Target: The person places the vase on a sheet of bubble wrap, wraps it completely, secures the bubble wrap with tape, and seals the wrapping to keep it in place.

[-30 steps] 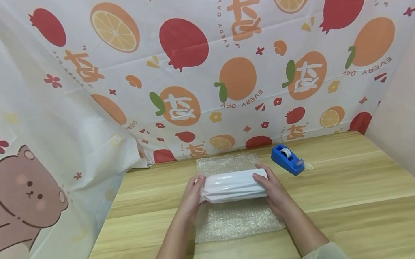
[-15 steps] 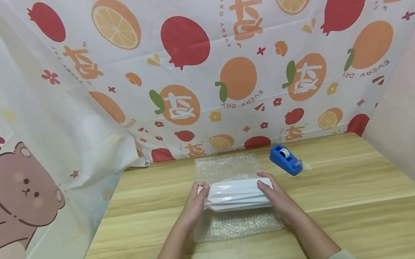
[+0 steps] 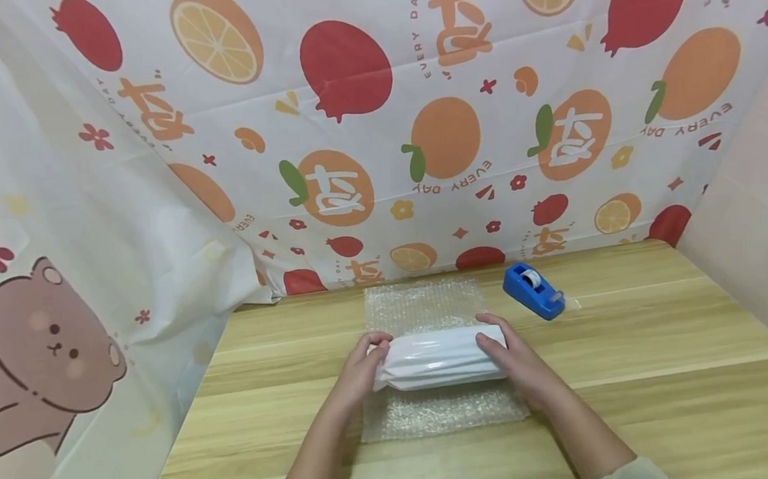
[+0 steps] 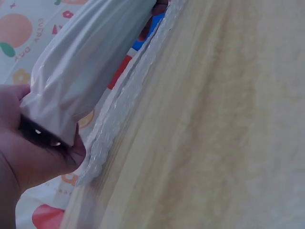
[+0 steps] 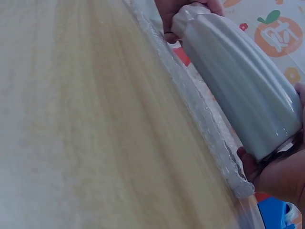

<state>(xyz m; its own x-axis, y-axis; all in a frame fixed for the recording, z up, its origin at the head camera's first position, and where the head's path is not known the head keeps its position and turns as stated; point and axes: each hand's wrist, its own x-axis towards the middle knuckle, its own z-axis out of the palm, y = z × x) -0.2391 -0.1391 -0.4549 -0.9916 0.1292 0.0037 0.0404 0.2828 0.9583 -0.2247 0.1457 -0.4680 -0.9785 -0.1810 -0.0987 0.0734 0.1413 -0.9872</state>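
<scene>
A long white pack in shiny, creased plastic film [image 3: 442, 358] is held level by both hands in the head view. My left hand [image 3: 365, 369] grips its left end, the thumb on top. At the right end my right hand [image 3: 517, 357] grips it, thumb on top and fingers behind and beneath. Below the pack lies a sheet of bubble wrap [image 3: 445, 413], partly hidden by it. Both wrist views show a gap between the pack [image 5: 238, 76] and the bubble wrap [image 5: 200, 114]. In the left wrist view, the pack's near end looks dark beside the palm.
A blue tape dispenser [image 3: 533, 292] with a roll of tape stands to the right of the bubble wrap on the wooden table [image 3: 672, 367]. Fruit-printed cloth [image 3: 377, 157] hangs behind the table's far edge. Another cloth with a bear print [image 3: 48, 356] hangs at the left.
Both hands have brought the pack slightly toward the person and a little to the right. Their hold on its two ends looks the same. Bubble wrap and tape dispenser have stayed put.
</scene>
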